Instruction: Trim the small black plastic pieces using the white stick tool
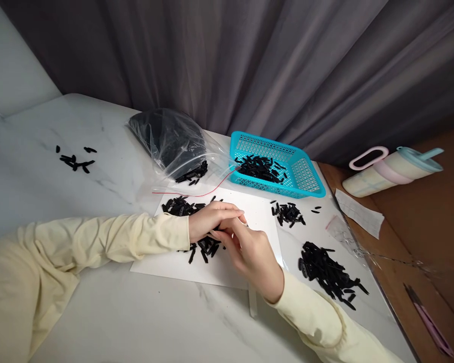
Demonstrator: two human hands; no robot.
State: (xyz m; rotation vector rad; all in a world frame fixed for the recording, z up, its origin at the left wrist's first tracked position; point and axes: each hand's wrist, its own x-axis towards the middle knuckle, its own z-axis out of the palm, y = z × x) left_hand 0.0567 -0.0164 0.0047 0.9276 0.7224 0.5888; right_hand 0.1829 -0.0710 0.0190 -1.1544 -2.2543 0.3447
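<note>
My left hand (208,220) and my right hand (255,254) meet above a sheet of white paper (227,275). Their fingers are bent together and overlap, so whatever is between them is hidden. Small, flat black pieces with pointed ends form a pile (206,248) on the paper, just under and beside my left hand. Another heap of such pieces (179,205) lies behind my left wrist. Sticking out from beneath the paper's front edge, near my right wrist, is a narrow pale strip (252,302).
A blue basket (302,174) holding black pieces stands at the back, beside a clear zip bag (166,146) with black contents. More black pieces lie in heaps at right (327,272) and far left (75,162). A tumbler (389,174) and pink-handled tweezers (429,322) occupy the brown surface.
</note>
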